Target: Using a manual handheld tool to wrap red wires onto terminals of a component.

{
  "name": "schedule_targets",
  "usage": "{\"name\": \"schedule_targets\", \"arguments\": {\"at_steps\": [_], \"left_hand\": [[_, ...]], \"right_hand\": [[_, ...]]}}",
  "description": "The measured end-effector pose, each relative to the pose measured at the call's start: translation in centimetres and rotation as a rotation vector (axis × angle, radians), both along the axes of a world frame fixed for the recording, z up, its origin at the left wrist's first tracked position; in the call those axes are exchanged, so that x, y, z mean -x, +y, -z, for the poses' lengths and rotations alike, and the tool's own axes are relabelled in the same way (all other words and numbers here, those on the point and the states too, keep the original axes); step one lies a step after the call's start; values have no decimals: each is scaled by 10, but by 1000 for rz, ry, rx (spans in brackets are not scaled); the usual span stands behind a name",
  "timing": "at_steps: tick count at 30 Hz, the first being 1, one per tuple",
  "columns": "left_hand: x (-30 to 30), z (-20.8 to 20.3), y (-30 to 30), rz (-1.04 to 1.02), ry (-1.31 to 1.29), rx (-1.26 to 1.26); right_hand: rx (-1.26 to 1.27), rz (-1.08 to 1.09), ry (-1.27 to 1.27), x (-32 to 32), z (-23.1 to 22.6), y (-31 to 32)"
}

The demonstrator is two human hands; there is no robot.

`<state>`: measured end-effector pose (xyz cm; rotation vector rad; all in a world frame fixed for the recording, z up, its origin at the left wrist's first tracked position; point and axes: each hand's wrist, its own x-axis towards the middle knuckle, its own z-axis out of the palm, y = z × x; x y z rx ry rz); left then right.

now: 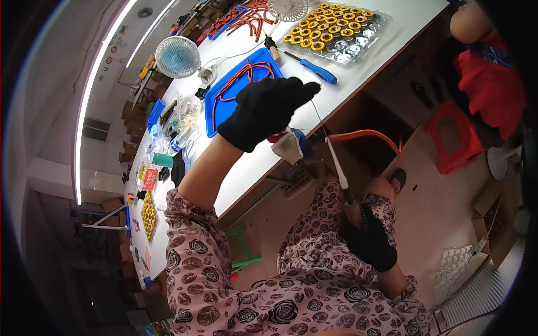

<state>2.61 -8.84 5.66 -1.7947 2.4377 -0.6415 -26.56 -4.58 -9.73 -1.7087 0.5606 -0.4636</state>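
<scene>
My left hand (269,109), in a black glove, is raised over the near edge of the table with its fingers pinched on a thin solder wire (318,115). The wire runs down toward the tip of a soldering iron (336,163). My right hand (371,238), also gloved in black, is wrapped round the iron's handle, low in front of my lap, with the shaft pointing up. Beside the tip, orange-red wires (367,133) arch out to the right. A whitish piece (287,147) sits below my left hand; what the wires join there is partly hidden.
On the white table lie a blue tray (210,112) with red wires, a blue screwdriver (319,71) and a clear plastic tray (367,47) of yellow ring coils. A small fan (177,57) stands behind. At right are a red stool (457,137) and another person in red (493,84).
</scene>
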Motion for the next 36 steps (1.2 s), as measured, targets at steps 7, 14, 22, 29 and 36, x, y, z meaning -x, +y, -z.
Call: {"name": "schedule_targets", "arguments": {"at_steps": [7,14,22,29,36], "left_hand": [[-37,0,-16,27,191,199],[-107,40,-24,-670,1476,29],[-136,111,31,-697,1910,-36],[-97,75,59,-635,1846,9],[12,60,104,-119,376,168]], "right_hand": [[-614,345,-125,-44,-10,-27],[-1433,-461,-130,-53,-16,-14],[-1732,-466,-506,-135,-38,1],[-1612,-423,-290,-54,-3,-4],[-1651,-253,-178,104,10,21]]}}
